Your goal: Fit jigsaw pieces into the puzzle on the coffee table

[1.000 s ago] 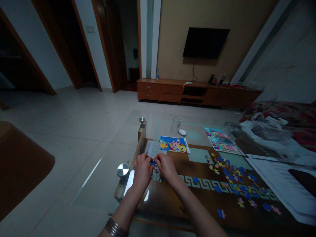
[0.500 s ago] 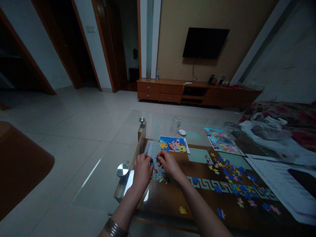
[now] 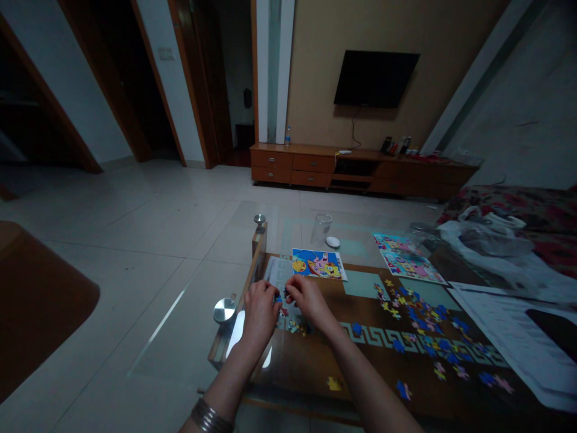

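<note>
Left hand point(image 3: 260, 308), right hand point(image 3: 307, 297) both pinch small blue jigsaw piece point(image 3: 279, 297) over glossy glass table point(image 3: 315, 361).

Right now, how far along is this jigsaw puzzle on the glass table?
Early. Done: only a small joined cluster lies under the hands. In hand: the left hand and right hand pinch a blue piece between them. Left: most loose pieces lie scattered on the table; the reference picture lies beyond.
</note>
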`<state>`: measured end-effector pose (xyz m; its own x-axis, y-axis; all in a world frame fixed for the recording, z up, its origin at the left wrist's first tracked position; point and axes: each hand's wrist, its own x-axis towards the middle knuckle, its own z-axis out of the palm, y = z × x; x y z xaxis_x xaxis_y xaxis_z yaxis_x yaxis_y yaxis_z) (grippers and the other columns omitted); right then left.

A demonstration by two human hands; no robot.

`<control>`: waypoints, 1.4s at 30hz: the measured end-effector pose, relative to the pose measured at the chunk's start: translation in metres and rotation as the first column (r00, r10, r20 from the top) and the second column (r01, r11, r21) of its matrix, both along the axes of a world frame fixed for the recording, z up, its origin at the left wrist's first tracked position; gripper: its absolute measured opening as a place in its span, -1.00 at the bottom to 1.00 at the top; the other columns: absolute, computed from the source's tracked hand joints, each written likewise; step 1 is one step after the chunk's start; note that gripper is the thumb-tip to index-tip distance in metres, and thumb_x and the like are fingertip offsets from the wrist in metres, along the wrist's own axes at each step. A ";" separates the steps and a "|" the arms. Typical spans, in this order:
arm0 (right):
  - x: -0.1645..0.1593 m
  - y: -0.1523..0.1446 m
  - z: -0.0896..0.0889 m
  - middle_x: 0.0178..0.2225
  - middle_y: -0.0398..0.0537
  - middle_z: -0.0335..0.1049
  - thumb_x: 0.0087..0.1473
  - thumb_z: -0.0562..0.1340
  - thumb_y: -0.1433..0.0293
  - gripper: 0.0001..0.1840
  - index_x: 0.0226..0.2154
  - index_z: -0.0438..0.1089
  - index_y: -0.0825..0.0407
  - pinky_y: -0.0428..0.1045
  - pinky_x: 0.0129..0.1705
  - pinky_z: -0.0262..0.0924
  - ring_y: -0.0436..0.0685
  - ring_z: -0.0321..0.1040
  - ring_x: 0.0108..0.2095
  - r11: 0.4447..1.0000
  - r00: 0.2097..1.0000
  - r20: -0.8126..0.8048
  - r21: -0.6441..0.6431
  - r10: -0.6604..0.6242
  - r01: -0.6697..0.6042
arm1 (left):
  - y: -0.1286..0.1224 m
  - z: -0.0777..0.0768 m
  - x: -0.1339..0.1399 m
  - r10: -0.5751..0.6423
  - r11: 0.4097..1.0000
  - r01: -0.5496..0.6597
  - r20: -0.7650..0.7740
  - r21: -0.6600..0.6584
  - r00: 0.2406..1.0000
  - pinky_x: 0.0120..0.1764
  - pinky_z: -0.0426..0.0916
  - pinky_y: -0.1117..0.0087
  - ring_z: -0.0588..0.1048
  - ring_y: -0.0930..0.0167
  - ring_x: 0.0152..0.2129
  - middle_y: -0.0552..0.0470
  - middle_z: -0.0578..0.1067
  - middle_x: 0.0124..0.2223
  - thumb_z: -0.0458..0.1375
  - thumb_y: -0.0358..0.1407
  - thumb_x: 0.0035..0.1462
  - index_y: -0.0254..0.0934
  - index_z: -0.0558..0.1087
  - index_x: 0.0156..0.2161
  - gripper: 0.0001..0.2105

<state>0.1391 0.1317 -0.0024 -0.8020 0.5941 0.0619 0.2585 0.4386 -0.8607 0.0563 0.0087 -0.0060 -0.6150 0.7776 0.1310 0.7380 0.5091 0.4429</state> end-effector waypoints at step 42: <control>-0.002 -0.007 0.007 -0.38 -0.11 0.43 0.06 0.12 0.59 -0.80 -0.28 0.39 0.06 -0.08 -0.25 0.18 0.05 0.35 -0.34 0.978 0.985 -0.070 0.146 0.160 -0.148 | 0.006 0.000 -0.006 -0.077 0.946 -0.063 0.411 0.317 0.908 -0.29 0.32 0.43 0.43 0.44 -0.41 0.12 0.43 -0.38 0.11 -0.52 0.03 -0.24 0.39 -0.15 -0.74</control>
<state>0.1369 0.1248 0.0044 -0.8721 0.4448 0.2038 0.1107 0.5851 -0.8034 0.0507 0.0145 -0.0060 -0.6615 0.7424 0.1058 0.4555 0.2857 0.8432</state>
